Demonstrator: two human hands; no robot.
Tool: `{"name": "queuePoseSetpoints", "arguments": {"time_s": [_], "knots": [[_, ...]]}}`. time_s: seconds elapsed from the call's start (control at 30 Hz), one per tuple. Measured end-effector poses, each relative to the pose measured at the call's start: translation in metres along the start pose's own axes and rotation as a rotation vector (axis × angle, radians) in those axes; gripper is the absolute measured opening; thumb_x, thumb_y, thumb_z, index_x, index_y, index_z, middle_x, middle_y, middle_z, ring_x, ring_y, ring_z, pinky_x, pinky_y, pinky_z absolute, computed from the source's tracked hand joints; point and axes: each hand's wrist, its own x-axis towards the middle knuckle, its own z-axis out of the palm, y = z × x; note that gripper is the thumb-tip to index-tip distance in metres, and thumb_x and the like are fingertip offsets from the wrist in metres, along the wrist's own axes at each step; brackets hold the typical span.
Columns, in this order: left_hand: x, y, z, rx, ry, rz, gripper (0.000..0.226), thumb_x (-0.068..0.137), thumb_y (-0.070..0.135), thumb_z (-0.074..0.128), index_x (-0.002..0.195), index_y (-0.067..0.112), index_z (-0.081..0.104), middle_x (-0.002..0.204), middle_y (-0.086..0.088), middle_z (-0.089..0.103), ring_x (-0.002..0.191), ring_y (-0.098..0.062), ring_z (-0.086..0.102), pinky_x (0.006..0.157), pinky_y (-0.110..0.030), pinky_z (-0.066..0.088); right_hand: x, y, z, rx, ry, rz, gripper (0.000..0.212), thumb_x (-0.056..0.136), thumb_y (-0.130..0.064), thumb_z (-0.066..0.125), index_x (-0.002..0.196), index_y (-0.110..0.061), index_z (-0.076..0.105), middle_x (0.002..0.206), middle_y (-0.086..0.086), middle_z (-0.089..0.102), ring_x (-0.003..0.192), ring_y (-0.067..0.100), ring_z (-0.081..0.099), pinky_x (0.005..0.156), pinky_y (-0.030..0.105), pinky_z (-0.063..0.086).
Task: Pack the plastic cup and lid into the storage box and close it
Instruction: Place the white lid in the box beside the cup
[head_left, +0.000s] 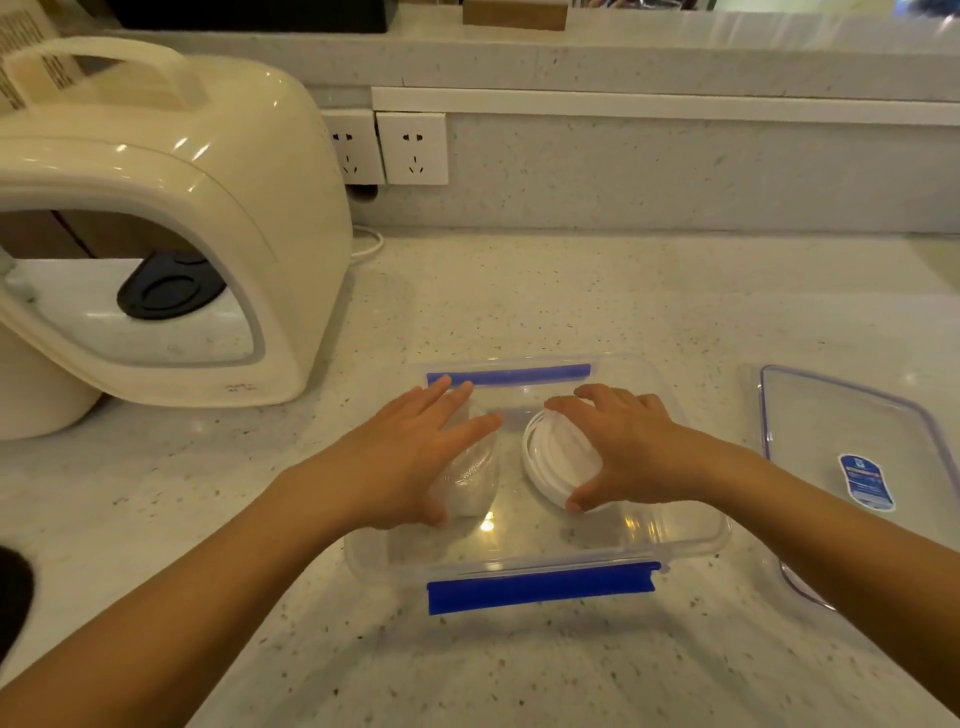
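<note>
A clear storage box (691, 535) with blue clasps at its near and far sides stands open on the counter in front of me. Inside it, on the left, a clear plastic cup (470, 480) lies on its side under my left hand (410, 457), whose fingers curl over it. On the right inside the box, a white round lid (556, 457) is tilted, and my right hand (623, 449) grips it between thumb and fingers. The box's clear cover (841, 431), with a blue label, lies flat on the counter to the right.
A large cream appliance (171, 234) with a carry handle stands at the left, close to the box. Two wall sockets (389, 148) sit on the backsplash behind, with a white cable below them. A dark object shows at the left edge.
</note>
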Motion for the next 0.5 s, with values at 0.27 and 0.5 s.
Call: {"name": "queuePoseSetpoints", "arguments": {"time_s": [0.27, 0.5], "knots": [[-0.013, 0.006, -0.004, -0.090, 0.103, -0.038, 0.075, 0.080, 0.057, 0.052, 0.142, 0.039, 0.014, 0.155, 0.013, 0.013, 0.140, -0.012, 0.021, 0.109, -0.034, 0.029, -0.002, 0.003, 0.002, 0.032, 0.010, -0.028, 0.088, 0.069, -0.049, 0.071, 0.138, -0.035, 0.019, 0.150, -0.004, 0.026, 0.134, 0.021, 0.027, 0.111, 0.044, 0.025], [-0.014, 0.006, -0.001, -0.098, 0.130, -0.055, 0.070, 0.080, 0.056, 0.053, 0.140, 0.039, 0.021, 0.153, 0.013, 0.023, 0.135, -0.012, 0.031, 0.106, -0.033, 0.035, 0.001, 0.002, 0.005, 0.037, 0.020, -0.024, 0.088, 0.068, -0.050, 0.071, 0.138, -0.036, 0.019, 0.150, -0.005, 0.026, 0.133, 0.021, 0.029, 0.110, 0.044, 0.026]]}}
